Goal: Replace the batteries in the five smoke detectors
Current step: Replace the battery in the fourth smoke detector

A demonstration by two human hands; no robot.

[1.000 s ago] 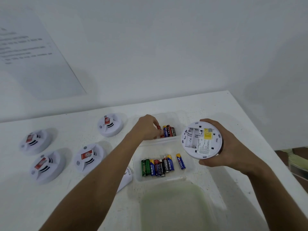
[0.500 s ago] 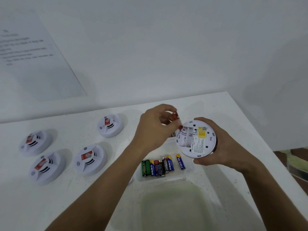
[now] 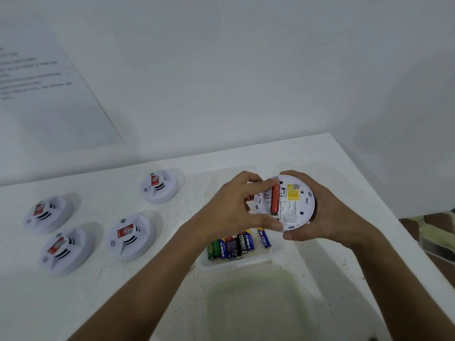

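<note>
- Four smoke detectors (image 3: 130,236) face-up on table (image 3: 172,279), at 9 o'clock of the hands.
- Near tray (image 3: 236,262): seven loose batteries (image 3: 236,244), my count.
- Left hand (image 3: 236,210), a second ago in the far tray, now pinches red battery (image 3: 275,199) into the open bay; first cell going in.
- Right hand (image 3: 327,215) grips fifth detector (image 3: 294,203), back up, at 3 o'clock.

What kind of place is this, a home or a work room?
Probably a plain test or work room: a bare white table against a white wall, a printed sheet taped up, and batteries sorted in a tray.
</note>
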